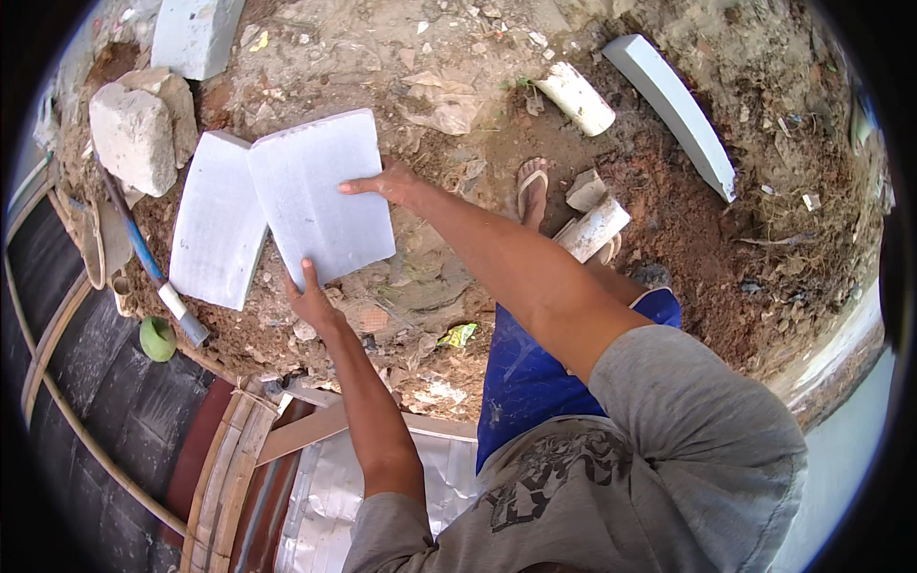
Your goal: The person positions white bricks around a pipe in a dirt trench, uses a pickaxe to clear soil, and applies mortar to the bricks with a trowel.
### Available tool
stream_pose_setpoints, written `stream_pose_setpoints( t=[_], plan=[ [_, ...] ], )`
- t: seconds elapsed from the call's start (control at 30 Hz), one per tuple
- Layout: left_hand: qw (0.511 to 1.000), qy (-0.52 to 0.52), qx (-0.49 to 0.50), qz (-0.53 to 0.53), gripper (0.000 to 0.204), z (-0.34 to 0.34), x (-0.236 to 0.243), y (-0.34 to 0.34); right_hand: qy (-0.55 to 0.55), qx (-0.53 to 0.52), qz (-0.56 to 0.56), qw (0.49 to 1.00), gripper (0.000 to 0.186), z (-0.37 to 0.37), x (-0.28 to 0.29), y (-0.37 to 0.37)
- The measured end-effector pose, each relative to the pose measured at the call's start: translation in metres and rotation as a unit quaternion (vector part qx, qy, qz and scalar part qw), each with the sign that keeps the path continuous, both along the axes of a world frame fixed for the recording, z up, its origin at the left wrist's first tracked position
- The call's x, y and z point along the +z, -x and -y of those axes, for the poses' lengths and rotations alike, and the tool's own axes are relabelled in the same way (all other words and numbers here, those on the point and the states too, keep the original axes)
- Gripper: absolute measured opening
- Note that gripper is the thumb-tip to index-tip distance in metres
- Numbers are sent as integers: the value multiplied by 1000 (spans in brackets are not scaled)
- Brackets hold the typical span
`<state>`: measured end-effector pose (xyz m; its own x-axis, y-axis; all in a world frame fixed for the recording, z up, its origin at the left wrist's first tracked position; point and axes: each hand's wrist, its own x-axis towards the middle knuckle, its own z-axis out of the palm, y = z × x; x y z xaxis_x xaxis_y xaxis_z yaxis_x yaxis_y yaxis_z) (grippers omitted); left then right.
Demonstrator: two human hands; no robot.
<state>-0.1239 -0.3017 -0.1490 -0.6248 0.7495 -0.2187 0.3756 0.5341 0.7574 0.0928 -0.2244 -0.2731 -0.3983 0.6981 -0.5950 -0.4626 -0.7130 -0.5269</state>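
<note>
I hold a pale grey slab [322, 201] by two edges: my left hand [308, 296] grips its bottom edge at the lower left, my right hand [380, 186] its right edge near the top, thumb on the face. Another pale slab [212, 218] lies on the dirt just left of it, partly behind its upper left corner.
Rough stone chunks [134, 138] and a blue-banded pole [143, 253] lie left. A grey block [191, 33] is at the top, a long one [669, 115] right, with a white pipe piece [578, 100] nearby. Rubble [592, 224] sits by my feet; dark sheeting [95, 401] borders the lower left.
</note>
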Motion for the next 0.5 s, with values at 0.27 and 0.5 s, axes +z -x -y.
stream_pose_setpoints(
  t=[0.27,0.5],
  plan=[
    [928,230,-281,85,93,12,-6,-52,88,-88,29,992,95,121,10,-139],
    [794,367,-425,233,99,44,-68,-235,187,-64,101,975,94,259,-30,-265]
  ],
)
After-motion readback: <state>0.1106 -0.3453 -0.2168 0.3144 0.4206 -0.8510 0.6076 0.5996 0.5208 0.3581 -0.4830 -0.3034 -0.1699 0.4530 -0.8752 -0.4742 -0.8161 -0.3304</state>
